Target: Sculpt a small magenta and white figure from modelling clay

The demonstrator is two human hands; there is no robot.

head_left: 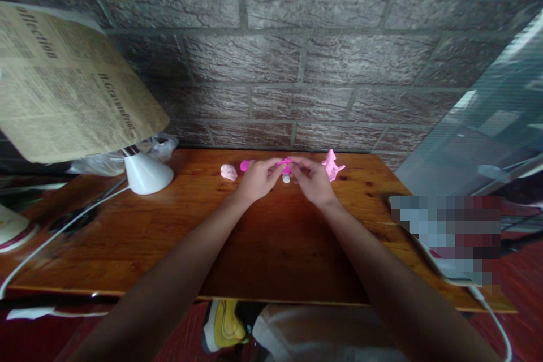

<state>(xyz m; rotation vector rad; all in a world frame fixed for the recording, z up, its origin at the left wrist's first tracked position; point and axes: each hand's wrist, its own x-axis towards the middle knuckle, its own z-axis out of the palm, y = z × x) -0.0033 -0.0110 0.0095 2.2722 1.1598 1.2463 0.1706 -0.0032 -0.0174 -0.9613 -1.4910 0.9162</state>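
Both my hands meet near the far edge of a wooden table (271, 243). My left hand (257, 178) and my right hand (313, 180) have their fingers closed on a small bright pink object (283, 165) between them. A bit of white (287, 179) shows just under it; I cannot make out what it is. To the left lies a pale pink lump (229, 172). A folded pink paper figure (333, 165) stands to the right of my right hand.
A white lamp base (147, 173) with a cord stands at the left, under a newspaper-print shade (63, 85). Crumpled clear plastic (106, 161) lies behind it. A brick wall (297, 56) backs the table. A white cable (494, 317) runs off the right edge.
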